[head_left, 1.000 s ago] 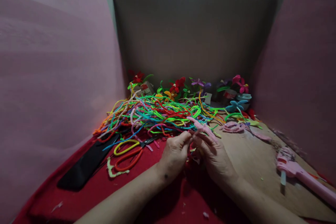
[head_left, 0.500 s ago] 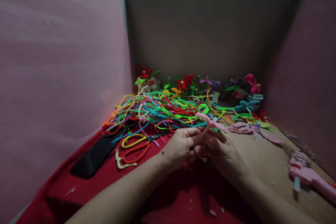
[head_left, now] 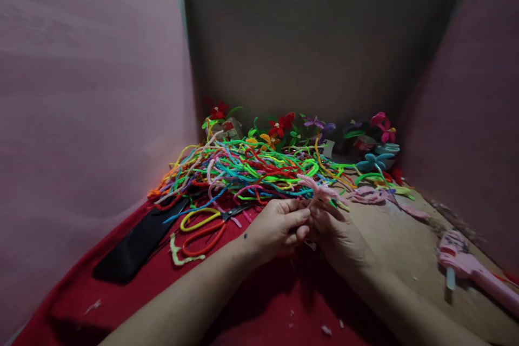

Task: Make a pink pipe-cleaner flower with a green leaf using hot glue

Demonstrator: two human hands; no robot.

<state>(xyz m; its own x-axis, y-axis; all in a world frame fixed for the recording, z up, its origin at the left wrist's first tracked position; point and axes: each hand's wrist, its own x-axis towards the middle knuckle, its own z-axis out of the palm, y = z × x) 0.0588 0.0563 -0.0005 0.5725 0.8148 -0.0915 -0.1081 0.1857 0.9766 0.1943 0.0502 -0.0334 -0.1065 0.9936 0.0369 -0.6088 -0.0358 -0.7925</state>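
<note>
Between my two hands stands a pale pink pipe-cleaner piece (head_left: 322, 191), its fuzzy loops fanning out above the fingertips. My left hand (head_left: 284, 224) is closed, thumb and forefinger pinching the lower end of it. My right hand (head_left: 338, 235) is closed too, fingers against the same piece from the other side; its fingertips are partly hidden. Just beyond the hands lies a tangled heap of coloured pipe cleaners (head_left: 259, 167). Scissors (head_left: 206, 230) with one yellow and one red-orange handle lie left of my left hand, beside a bent pale yellow pipe cleaner (head_left: 178, 255).
A black phone-like slab (head_left: 135, 246) lies at left on the red cloth (head_left: 133, 308). At right, a pink glue gun (head_left: 466, 265) rests on brown board (head_left: 401, 248), with pink pipe-cleaner loops (head_left: 368, 195) farther back. Pipe-cleaner flowers (head_left: 281, 125) line the back wall.
The pink piece has turned a little in my fingers, its loops now bunched closer together. The whole view has shifted slightly, so the surroundings appear farther left.
</note>
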